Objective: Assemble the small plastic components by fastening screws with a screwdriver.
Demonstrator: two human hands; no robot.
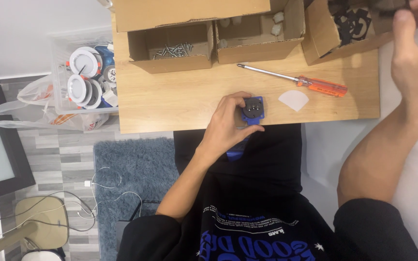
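Note:
My left hand (226,123) grips a blue socket (253,109) with a round black face at the near edge of the wooden table (180,99). My right hand (414,50) is raised at the far right, over a cardboard box (318,41) that holds black flat parts (349,21). Its fingers are curled near a dark piece at the top edge; I cannot tell whether they hold it. An orange-handled screwdriver (296,79) lies on the table between the two hands.
A box of screws (172,48) and a box with small white pieces (257,31) stand at the back. A white fan-shaped piece (293,99) lies by the screwdriver. A clear bin of round white fittings (85,77) sits left of the table, cables on the floor.

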